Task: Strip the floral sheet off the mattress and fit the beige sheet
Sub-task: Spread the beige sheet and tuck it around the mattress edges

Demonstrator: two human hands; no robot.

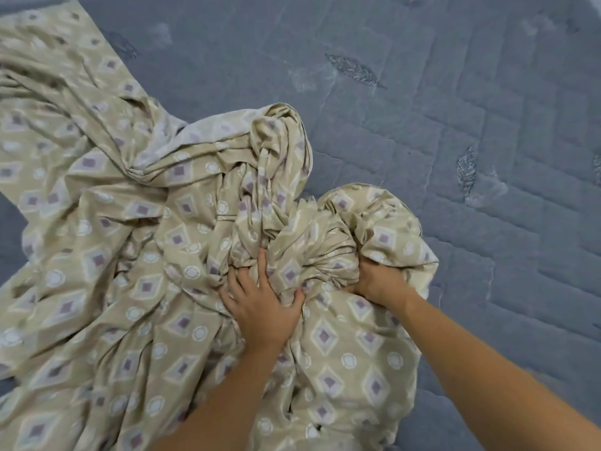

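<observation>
A bare grey quilted mattress (455, 125) fills the upper right of the frame; the beige sheet (97, 222), printed with purple diamonds and pale circles, lies bunched across the lower left and centre. The left hand (260, 307) and right hand (379, 281) each clench fistfuls. Twisted folds could snag as it spreads.

Soft, even light falls on a grey-blue quilted surface (455, 125) stitched with leaf motifs.
</observation>
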